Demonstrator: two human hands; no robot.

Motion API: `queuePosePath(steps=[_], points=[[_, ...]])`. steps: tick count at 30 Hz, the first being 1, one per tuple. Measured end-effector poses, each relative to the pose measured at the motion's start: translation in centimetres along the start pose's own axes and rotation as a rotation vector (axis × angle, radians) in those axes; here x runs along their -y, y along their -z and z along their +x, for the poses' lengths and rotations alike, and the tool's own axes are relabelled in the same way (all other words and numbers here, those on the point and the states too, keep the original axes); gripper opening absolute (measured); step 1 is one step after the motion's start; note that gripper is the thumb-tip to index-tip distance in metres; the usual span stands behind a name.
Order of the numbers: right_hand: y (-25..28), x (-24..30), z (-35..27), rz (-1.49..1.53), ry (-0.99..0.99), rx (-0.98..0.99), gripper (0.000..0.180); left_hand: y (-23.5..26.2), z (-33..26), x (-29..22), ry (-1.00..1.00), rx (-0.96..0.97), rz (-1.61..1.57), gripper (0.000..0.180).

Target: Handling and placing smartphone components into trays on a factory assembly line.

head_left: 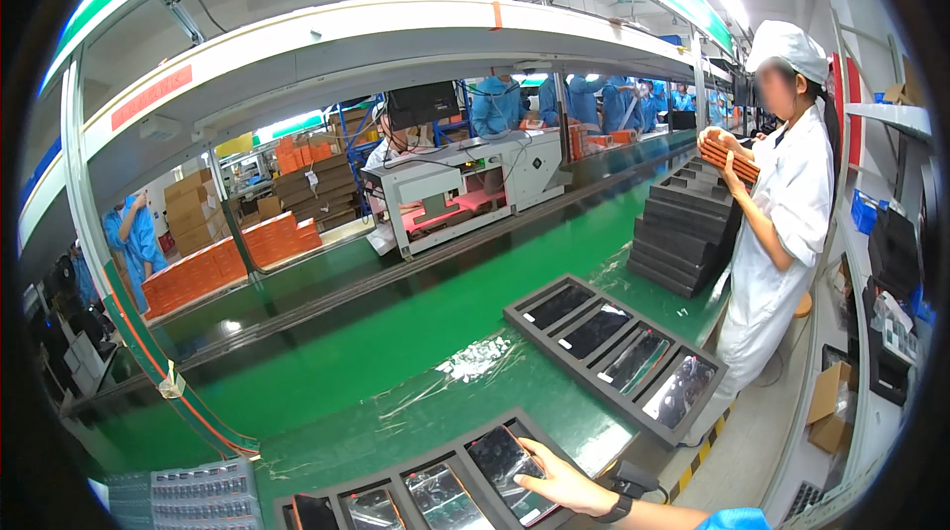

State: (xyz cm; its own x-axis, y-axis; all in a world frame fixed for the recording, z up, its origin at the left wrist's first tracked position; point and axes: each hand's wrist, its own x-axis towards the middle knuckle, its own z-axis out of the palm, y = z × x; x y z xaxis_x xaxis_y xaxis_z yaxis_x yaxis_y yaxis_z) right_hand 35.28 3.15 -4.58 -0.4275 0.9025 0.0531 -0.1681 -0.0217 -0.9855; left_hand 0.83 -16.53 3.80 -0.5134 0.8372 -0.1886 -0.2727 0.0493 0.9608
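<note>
My right hand (pixel 566 483), with a dark band at the wrist, comes in from the lower right. Its fingers and thumb close over the right edge of a smartphone (pixel 498 463) with a dark glossy screen. That phone lies in the rightmost visible compartment of a dark grey foam tray (pixel 473 479). More phones sit in the tray's other compartments, among them one with a glossy screen (pixel 443 498). At the tray's left end a phone (pixel 315 512) looks tilted, partly cut off by the lower edge. My left hand is out of view.
A second foam tray (pixel 554 357) with several phones lies further right on the green bench (pixel 396 421). Behind it rise stacked black trays (pixel 678 243). A co-worker (pixel 782 203) in white holds orange-edged pieces there. A grey machine (pixel 475 193) stands beyond; clear plastic trays (pixel 203 495) sit lower left.
</note>
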Motion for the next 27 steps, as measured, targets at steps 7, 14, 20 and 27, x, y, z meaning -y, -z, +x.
queuePosePath(steps=[7,14,20,27], points=[[-1.5,1.9,-0.5,0.055,0.242,-0.172,0.062,-0.4,-0.8,-0.6,-0.058,-0.057,0.234,0.066],[-7.7,1.4,-0.5,0.037,0.207,0.02,0.054,-6.3,-2.9,0.5,-0.128,-0.009,0.021,0.067],[-9.7,3.0,-1.4,-0.229,0.109,-0.05,0.056,-9.3,-1.9,4.8,-0.171,0.082,0.089,0.07],[-10.2,0.0,-0.2,-0.329,0.207,0.022,0.057,-10.4,-2.0,4.6,-0.252,0.017,0.239,0.072]])
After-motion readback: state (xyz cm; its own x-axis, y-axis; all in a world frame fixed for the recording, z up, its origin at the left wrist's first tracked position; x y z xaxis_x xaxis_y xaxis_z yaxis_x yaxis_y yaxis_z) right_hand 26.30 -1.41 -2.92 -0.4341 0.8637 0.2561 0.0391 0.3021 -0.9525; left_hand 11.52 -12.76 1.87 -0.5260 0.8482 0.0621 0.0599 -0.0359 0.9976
